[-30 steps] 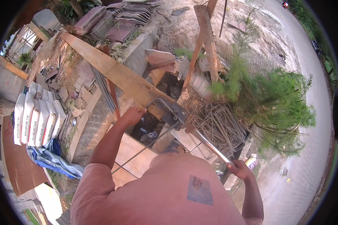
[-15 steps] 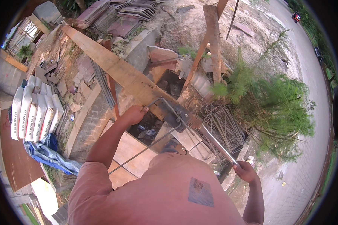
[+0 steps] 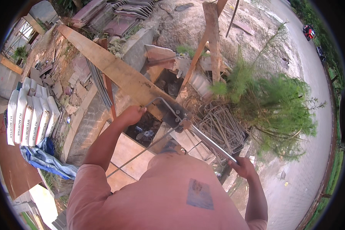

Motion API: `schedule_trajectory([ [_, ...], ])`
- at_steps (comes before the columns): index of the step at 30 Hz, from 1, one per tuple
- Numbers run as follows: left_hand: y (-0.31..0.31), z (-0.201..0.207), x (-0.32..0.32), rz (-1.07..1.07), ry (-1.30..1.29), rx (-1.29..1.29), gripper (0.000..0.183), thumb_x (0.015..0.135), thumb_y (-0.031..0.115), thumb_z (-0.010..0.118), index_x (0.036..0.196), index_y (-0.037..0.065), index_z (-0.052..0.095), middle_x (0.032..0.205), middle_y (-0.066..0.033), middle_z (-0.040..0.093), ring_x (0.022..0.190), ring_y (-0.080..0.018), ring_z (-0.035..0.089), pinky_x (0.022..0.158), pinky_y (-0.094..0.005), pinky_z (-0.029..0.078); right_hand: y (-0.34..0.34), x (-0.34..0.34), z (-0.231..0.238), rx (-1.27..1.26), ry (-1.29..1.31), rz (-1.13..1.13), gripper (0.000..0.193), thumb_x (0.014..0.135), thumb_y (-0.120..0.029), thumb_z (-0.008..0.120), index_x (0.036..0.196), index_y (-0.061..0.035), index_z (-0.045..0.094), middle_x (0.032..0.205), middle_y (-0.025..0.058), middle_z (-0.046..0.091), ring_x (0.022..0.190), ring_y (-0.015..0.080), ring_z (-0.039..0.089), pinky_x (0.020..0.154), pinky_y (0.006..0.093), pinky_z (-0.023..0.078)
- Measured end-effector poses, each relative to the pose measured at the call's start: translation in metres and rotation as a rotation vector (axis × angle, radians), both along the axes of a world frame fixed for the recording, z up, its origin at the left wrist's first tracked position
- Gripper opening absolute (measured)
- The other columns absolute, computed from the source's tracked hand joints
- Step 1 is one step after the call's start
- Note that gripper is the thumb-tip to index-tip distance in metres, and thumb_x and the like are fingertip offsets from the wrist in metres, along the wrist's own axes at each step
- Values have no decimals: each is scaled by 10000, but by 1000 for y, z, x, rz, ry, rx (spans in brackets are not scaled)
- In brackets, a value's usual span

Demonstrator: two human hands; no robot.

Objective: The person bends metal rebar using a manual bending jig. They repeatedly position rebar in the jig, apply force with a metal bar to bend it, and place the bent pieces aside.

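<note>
One thin steel rod is seen at the middle of the scene, laid across a dark metal plate and turned sharply at the pins set there. Its long tail runs down to the lower left over the floor tiles; its short, hooked end is pinched, by the look of it, in the left hand. The silver shaft of a bending lever, whose head meets the rod beside the pins, is clasped at its outer end by the right hand.

A corner is judged to be in the course of being bent; by the next move, a further swing of the lever with the rod kept flat would be called for, or a re-seating if the angle is enough.

The plate is borne by a long wooden plank, set slantwise. Just to the right, bent wire frames are heaped, with a green shrub beyond. At far left, white bags are stacked above a blue tarp.
</note>
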State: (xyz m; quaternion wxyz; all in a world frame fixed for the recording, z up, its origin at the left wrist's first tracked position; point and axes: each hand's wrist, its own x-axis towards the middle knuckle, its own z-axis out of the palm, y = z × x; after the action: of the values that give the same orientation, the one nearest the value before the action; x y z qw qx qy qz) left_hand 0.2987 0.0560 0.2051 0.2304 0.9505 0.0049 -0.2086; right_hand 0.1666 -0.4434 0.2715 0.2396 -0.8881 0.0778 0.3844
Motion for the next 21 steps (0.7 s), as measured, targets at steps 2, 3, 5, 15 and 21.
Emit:
schedule_trajectory([
  [2,-1,2,0,21,-27,-20,504,977,402,433,933,-57,638,901,-298,635,891,-469,601,784,-493,454,-4,-4,-2,75,-76,-10,423,834,-444,638,981,-50,682,833,155,677,802,306,662,713,390,490],
  [3,2,-4,0,34,-52,-41,511,978,405,430,920,-57,639,891,-297,636,883,-468,602,779,-494,454,-10,-9,-10,153,-181,0,387,820,-403,653,962,-43,670,776,145,650,749,274,642,678,380,477],
  [5,2,-11,-2,44,-49,-69,524,979,413,424,896,-57,641,876,-293,637,874,-465,603,773,-494,455,-21,-17,-30,295,-382,13,323,791,-321,683,925,-29,647,660,124,596,643,209,604,609,360,453],
  [15,6,-16,4,-21,-46,-78,548,982,424,410,872,-60,640,826,-276,636,838,-460,603,763,-490,453,14,104,49,-199,-761,606,344,733,-429,741,761,-122,588,663,87,584,621,313,604,568,445,461],
  [21,5,-9,5,31,82,-96,489,982,402,422,994,-38,635,961,-273,635,921,-439,595,818,-459,450,63,153,78,-441,-486,1011,373,779,-529,675,811,-159,632,642,47,593,674,259,640,623,424,467],
])
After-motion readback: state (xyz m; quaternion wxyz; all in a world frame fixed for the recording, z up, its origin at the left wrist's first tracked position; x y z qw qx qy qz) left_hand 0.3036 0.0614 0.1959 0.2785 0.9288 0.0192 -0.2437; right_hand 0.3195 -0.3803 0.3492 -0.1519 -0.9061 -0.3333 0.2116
